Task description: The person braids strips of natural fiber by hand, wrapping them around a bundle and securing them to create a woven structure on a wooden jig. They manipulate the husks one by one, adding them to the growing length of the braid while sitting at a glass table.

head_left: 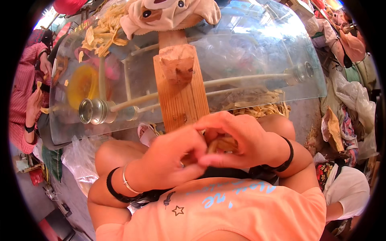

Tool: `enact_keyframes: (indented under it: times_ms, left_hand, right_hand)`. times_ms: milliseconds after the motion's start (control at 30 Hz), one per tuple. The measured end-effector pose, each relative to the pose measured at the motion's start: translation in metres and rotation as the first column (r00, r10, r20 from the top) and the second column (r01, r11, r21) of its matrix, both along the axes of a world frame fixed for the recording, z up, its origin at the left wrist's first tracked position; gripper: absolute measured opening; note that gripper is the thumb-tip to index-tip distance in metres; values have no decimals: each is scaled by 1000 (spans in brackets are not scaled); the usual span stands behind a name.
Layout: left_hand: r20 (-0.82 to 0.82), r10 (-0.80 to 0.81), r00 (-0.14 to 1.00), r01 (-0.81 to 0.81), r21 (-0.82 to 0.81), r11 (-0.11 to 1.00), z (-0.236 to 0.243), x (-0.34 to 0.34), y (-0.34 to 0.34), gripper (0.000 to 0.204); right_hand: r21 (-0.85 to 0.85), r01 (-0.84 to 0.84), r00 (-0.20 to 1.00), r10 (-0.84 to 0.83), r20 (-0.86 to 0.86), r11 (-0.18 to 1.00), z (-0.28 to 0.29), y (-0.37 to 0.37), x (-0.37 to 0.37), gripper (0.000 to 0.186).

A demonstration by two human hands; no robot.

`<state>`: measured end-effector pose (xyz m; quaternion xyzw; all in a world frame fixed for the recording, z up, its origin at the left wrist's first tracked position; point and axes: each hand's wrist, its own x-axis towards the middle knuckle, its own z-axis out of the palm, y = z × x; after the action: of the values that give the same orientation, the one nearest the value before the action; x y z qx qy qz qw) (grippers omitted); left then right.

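Note:
My left hand (171,154) and my right hand (249,138) meet close in front of my body, just below the near end of a wooden plank (183,104). Both are closed, their fingers curled and pressed together. Between them is a yellowish-brown strip (223,143) that looks like dry husk, mostly covered by the fingers. My left hand is slightly smeared by motion. A roughly cut wood block (177,64) stands up on the plank.
A glass tabletop (257,56) on a tubular frame spreads ahead. Dry husk strips (106,34) lie at its far left beside a plush animal-face piece (165,16). More strips (261,106) show below its right edge. Another person's hand (35,102) holds a strip at left.

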<state>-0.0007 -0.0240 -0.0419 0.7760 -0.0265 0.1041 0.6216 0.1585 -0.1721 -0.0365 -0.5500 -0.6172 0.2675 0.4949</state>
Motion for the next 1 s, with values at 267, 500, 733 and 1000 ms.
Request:
enact_keyframes:
  times_ms: [267,500,733,1000]
  left_hand:
    - [-83,435,897,-405,240,882,10,-4,44,14]
    - [-239,445,863,-400,213,891,-1,2,48,7]
    - [-187,105,977,-170,-379,909,16,-8,12,41]
    - [-243,141,960,-257,-561,787,28,2,-8,67]
  right_hand:
    - [82,295,948,-302,99,952,-10,31,28,8]
    - [-8,206,945,-197,262,979,-21,31,39,13]
    - [166,80,974,-113,197,983,-10,19,3,36]
    - [203,131,976,-90,-201,970,-5,19,-14,25]
